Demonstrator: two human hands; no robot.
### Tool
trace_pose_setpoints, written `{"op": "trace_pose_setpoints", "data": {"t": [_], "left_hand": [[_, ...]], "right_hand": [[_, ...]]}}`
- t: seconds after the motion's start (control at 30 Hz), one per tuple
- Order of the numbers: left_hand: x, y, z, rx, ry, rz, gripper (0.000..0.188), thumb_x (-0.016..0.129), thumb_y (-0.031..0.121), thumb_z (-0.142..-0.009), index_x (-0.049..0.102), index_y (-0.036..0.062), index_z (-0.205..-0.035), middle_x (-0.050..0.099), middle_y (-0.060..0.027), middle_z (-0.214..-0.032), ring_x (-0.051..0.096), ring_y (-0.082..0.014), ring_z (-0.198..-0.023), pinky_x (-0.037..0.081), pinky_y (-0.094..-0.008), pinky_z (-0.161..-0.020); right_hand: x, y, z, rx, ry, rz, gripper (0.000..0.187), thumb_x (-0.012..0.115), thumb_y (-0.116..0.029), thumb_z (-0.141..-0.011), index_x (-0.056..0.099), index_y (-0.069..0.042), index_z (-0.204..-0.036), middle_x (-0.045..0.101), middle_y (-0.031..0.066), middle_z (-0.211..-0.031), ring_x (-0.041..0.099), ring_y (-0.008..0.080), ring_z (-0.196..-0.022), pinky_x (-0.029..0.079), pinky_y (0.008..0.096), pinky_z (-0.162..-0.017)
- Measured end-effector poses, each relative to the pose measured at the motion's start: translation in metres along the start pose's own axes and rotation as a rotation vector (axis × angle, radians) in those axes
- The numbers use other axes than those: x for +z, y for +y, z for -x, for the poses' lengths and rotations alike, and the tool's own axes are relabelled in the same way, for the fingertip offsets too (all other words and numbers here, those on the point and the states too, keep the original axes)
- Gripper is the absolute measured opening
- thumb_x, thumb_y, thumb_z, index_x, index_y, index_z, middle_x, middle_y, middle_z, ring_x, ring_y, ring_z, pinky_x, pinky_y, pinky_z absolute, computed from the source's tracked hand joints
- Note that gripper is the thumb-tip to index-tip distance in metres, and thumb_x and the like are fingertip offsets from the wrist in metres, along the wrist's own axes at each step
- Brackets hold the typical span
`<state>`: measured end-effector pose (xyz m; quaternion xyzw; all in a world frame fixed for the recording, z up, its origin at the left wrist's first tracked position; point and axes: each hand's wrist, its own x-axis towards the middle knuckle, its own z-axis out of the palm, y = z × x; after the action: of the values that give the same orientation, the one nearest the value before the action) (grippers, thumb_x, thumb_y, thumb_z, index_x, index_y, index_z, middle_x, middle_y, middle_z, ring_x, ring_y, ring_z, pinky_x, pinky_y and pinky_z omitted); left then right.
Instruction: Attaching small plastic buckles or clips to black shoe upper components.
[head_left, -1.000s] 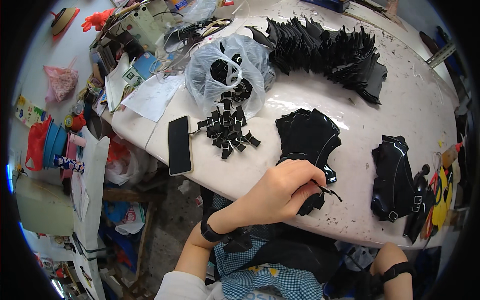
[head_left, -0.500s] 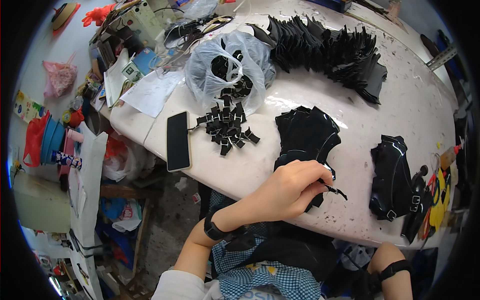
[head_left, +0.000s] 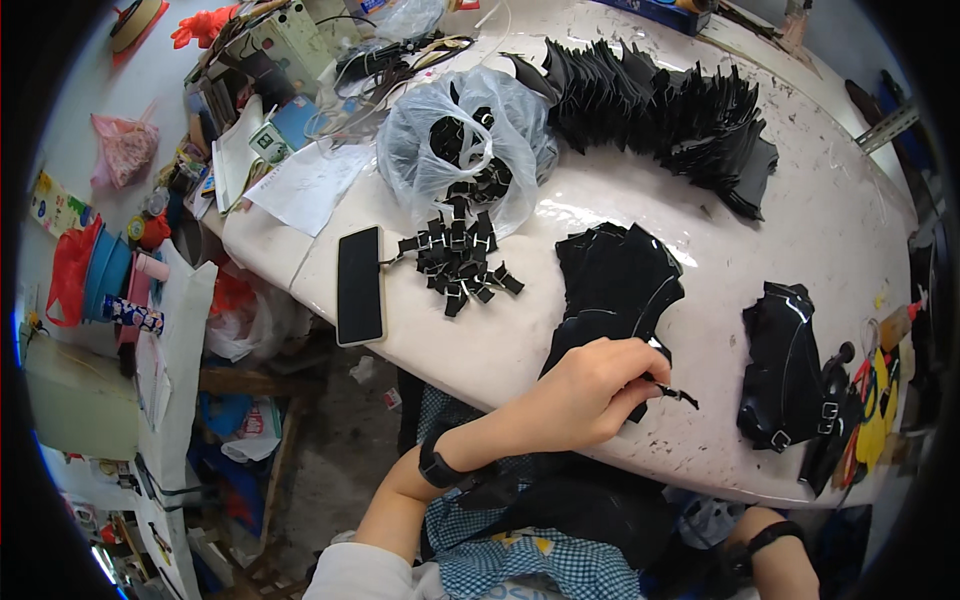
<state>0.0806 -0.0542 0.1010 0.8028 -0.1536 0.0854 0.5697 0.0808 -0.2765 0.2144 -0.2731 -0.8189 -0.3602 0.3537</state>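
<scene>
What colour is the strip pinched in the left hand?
Black; the strip shows best in the head view.

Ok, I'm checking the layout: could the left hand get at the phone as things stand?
Probably yes: the phone lies uncovered, with mostly bare tabletop between it and the left hand, though that hand is pinching a small black strap.

The strap (head_left: 683, 396) in the left hand (head_left: 600, 395) is black, like the panels (head_left: 615, 275) just beyond it. Around the hand, the counter (head_left: 500, 350) is pinkish white with dark flecks; below it, the cloth (head_left: 585, 572) is blue-checked.
</scene>
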Motion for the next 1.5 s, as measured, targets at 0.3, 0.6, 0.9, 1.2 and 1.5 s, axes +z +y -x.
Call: {"op": "trace_pose_setpoints", "data": {"t": [0.3,0.6,0.9,1.2,1.5], "left_hand": [[0.007,0.008,0.015,-0.128,0.025,0.116,0.016,0.061,0.003,-0.077,0.059,-0.0013,-0.092,0.062,-0.0107,-0.083,0.061,-0.0168,-0.069,0.048,-0.0252,-0.063],[0.010,0.008,0.022,-0.157,-0.006,0.177,0.017,0.061,0.003,-0.077,0.060,-0.0014,-0.093,0.063,-0.0101,-0.085,0.059,-0.0145,-0.068,0.047,-0.0233,-0.062],[0.015,0.003,0.025,-0.178,0.019,0.166,0.018,0.062,0.004,-0.076,0.061,-0.0014,-0.093,0.063,-0.0090,-0.081,0.059,-0.0127,-0.064,0.047,-0.0230,-0.059],[0.020,0.001,0.032,-0.217,0.038,0.167,0.019,0.066,0.005,-0.074,0.062,-0.0005,-0.092,0.064,-0.0082,-0.082,0.060,-0.0116,-0.063,0.048,-0.0227,-0.059],[0.024,0.007,0.046,-0.084,0.075,0.035,0.014,0.067,0.004,-0.074,0.062,0.0023,-0.087,0.064,-0.0061,-0.076,0.061,-0.0127,-0.063,0.049,-0.0250,-0.058]], "right_hand": [[0.064,-0.027,0.088,1.389,0.912,-1.012,0.065,0.033,-0.049,-0.092,0.051,-0.007,-0.046,0.054,0.0039,-0.048,0.032,0.0120,-0.035,0.019,0.0620,-0.099],[0.068,-0.035,0.105,1.267,1.132,-1.217,0.069,0.024,-0.051,-0.093,0.053,-0.008,-0.049,0.047,0.0023,-0.041,0.037,0.0116,-0.031,0.004,0.0585,-0.104],[0.071,-0.041,0.096,1.695,1.094,-0.816,0.012,0.056,0.001,-0.075,0.047,-0.007,-0.077,0.048,0.0064,-0.089,0.053,0.0129,-0.073,0.037,0.0431,-0.089],[0.074,-0.044,0.092,1.759,0.493,-0.275,0.022,0.069,-0.003,-0.073,0.050,-0.002,-0.085,0.051,0.0088,-0.093,0.055,0.0105,-0.069,0.045,0.0188,-0.056],[0.089,-0.036,0.089,1.799,0.132,-0.119,0.024,0.070,-0.011,-0.075,0.059,0.000,-0.093,0.058,0.0103,-0.080,0.058,0.0130,-0.058,0.046,0.0199,-0.048]]}}
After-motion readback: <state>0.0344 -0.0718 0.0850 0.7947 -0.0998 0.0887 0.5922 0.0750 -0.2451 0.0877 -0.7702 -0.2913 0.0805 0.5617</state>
